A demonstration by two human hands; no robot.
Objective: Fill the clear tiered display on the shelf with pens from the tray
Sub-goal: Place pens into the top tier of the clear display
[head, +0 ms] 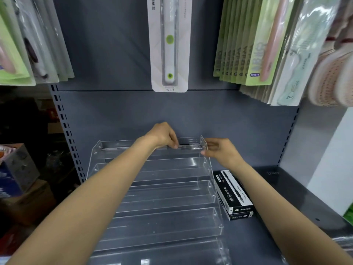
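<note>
The left hand pinches a pen in the top tier of the clear tiered display, apparently seating it flat. The right hand, fingers loosely curled, touches the display's side wall, likely steadying it. Lower tiers look unfilled.

Even, soft indoor light from above; dim left margin. White glare streaks on the clear tiered display. Hanging packets at the upper corners smeared and bowed by wide-angle distortion. Centre moderately sharp, shadows faint
</note>
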